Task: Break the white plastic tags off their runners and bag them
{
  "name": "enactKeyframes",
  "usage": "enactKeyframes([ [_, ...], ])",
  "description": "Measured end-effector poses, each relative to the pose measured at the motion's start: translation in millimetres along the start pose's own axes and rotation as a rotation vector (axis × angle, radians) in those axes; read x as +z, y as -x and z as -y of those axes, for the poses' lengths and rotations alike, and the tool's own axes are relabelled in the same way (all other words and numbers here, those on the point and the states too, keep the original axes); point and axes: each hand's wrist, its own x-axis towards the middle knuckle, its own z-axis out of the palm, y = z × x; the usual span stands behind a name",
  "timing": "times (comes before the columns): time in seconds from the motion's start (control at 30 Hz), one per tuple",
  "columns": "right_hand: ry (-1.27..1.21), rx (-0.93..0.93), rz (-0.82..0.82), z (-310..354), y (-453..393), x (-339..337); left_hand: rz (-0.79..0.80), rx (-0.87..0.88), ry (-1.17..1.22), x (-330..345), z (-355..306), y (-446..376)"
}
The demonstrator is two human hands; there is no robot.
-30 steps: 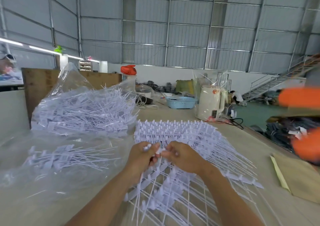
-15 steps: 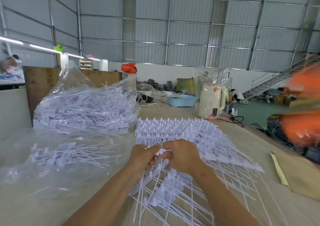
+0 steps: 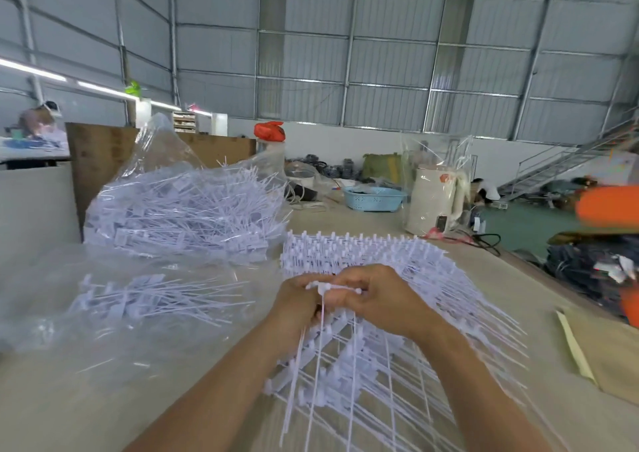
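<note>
A blurred orange shape (image 3: 608, 206) is cut off at the right edge.

White plastic tags (image 3: 363, 254), glossy clear bag (image 3: 162, 154)

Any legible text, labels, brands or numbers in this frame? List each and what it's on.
None can be read.
White kettle: an orange-red mark near its top, too blurred to read.
Red bag: no print made out.
White plastic tags and the clear bag of them: no lettering visible.
</note>
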Motion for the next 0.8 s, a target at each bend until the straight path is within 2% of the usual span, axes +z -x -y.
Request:
enactKeyframes([
  [0.1,0.095,0.074,-0.081,-18.3,-2.5,7.8,0.080,-0.030,0.130,1.8,1.2,-0.8],
  [0.23,0.000,0.095,-0.033,-24.7,-2.2,5.8,0.201,-0.153,0.325,-4.3,0.0,-5.8],
  [0.3,0.031,0.104,-0.026,-26.1,-2.4,6.3,0.181,-0.099,0.151,-4.4,0.1,-3.9],
  [0.37,0.026,0.131,-0.041,-28.8,-2.7,6.1,0.094,0.007,-0.055,-2.5,1.7,0.8],
  [0.4,0.028,0.147,-0.058,-30.1,-2.7,5.1,0.058,0.053,-0.084,-1.9,2.5,1.8],
  [0.5,0.066,0.173,-0.043,-34.0,-1.3,1.6,0.024,0.124,-0.058,-1.8,3.0,1.0],
  [0.7,0.122,0.095,-0.031,-35.1,-0.8,4.7,0.112,0.099,-0.019,0.3,3.4,7.3],
  [0.8,0.129,0.058,-0.052,-33.2,-1.9,7.0,-0.030,0.099,-0.018,3.1,3.1,4.9],
])
